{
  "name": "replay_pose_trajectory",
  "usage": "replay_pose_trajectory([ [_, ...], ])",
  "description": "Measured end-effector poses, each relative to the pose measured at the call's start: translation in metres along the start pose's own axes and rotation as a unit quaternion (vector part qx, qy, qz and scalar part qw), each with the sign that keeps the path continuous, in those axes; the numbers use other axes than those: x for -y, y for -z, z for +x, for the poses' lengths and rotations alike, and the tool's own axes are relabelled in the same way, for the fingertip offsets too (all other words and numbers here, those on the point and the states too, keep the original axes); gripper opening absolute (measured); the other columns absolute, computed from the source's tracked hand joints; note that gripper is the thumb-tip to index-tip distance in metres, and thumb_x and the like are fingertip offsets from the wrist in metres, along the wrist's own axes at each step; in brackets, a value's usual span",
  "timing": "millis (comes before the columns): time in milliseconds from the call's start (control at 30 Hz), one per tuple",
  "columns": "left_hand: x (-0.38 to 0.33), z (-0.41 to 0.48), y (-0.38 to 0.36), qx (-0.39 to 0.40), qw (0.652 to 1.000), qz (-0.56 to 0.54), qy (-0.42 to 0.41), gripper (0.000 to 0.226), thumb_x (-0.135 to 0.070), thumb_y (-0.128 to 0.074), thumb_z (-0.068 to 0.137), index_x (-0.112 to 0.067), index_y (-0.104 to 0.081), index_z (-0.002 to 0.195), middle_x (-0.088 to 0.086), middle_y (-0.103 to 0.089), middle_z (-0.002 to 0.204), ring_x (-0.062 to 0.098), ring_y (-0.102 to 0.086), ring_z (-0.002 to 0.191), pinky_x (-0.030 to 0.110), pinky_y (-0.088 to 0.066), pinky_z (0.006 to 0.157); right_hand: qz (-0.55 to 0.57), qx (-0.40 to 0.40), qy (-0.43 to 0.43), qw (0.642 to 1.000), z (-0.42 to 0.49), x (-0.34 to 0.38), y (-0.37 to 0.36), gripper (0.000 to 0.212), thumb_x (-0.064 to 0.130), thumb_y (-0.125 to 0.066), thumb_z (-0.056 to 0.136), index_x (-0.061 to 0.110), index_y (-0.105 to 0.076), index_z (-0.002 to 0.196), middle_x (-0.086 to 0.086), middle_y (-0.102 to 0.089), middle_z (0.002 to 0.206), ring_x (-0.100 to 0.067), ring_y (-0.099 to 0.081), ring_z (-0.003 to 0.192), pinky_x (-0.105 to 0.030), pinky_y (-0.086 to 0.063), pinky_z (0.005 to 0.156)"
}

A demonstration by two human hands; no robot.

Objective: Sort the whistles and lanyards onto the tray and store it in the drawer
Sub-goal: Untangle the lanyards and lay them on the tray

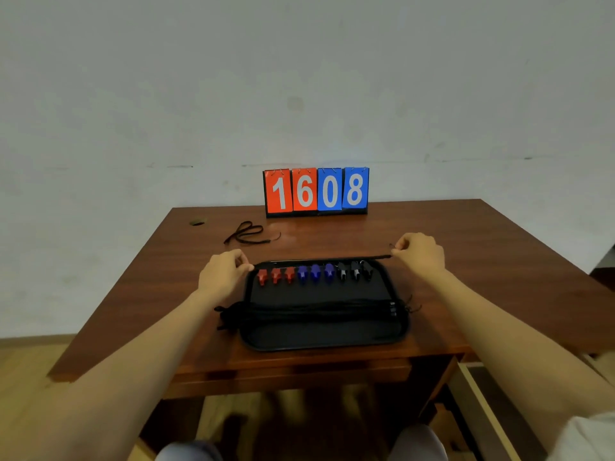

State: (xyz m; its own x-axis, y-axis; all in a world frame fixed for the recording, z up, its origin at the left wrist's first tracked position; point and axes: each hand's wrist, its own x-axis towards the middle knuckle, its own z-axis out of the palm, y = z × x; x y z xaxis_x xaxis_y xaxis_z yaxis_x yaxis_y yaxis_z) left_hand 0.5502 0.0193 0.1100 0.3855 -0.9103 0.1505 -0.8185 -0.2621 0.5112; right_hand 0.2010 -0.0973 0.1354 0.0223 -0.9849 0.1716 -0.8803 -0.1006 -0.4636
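Lying beyond tray (326, 345) — loose lanyard (248, 232), scoreboard (316, 191).

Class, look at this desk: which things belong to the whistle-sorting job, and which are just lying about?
Job: tray; whistles in a row; stretched lanyard pinched between left hand and right hand; bundled lanyards across the tray; loose lanyard behind it.
Lying about: flip scoreboard; small round thing.

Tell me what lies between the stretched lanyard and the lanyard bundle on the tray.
Only the row of whistles: the lanyard, pinched taut by the left hand and right hand, runs along the tray's far rim; the bundle lies nearer.
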Motion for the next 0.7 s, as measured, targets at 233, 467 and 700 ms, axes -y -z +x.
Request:
replay_pose_trajectory([
  [233, 0.012, -0.020, -0.027, 0.072, 0.997, 0.020, 0.026, 0.011, -0.019, -0.051, 0.095, -0.018, -0.060, 0.090, 0.003, -0.066, 0.089, 0.021, -0.060, 0.077, 0.031, -0.045, 0.063, -0.033, 0.069, -0.027, 0.997, -0.027, -0.019, -0.014, 0.010, 0.024, -0.060, 0.085, 0.021, -0.062, 0.076, -0.001, -0.068, 0.086, -0.024, -0.064, 0.085, -0.039, -0.052, 0.083],
  [467, 0.018, -0.045, -0.043, 0.074, 0.996, 0.007, 0.038, 0.012, -0.021, -0.057, 0.089, -0.021, -0.062, 0.079, -0.001, -0.065, 0.087, 0.017, -0.061, 0.076, 0.033, -0.051, 0.068, -0.076, 0.109, -0.037, 0.990, -0.046, -0.040, -0.030, 0.008, 0.022, -0.060, 0.085, 0.021, -0.060, 0.077, 0.000, -0.064, 0.079, -0.024, -0.059, 0.092, -0.045, -0.038, 0.098],
  [700, 0.035, -0.060, -0.051, 0.037, 0.997, 0.069, -0.024, 0.012, -0.022, -0.058, 0.086, -0.023, -0.063, 0.075, 0.001, -0.057, 0.091, 0.026, -0.053, 0.097, 0.040, -0.041, 0.086, -0.087, 0.091, -0.003, 0.992, -0.062, -0.053, -0.043, 0.010, 0.026, -0.062, 0.084, 0.019, -0.061, 0.076, -0.004, -0.057, 0.106, -0.030, -0.043, 0.116, -0.054, -0.024, 0.107],
])
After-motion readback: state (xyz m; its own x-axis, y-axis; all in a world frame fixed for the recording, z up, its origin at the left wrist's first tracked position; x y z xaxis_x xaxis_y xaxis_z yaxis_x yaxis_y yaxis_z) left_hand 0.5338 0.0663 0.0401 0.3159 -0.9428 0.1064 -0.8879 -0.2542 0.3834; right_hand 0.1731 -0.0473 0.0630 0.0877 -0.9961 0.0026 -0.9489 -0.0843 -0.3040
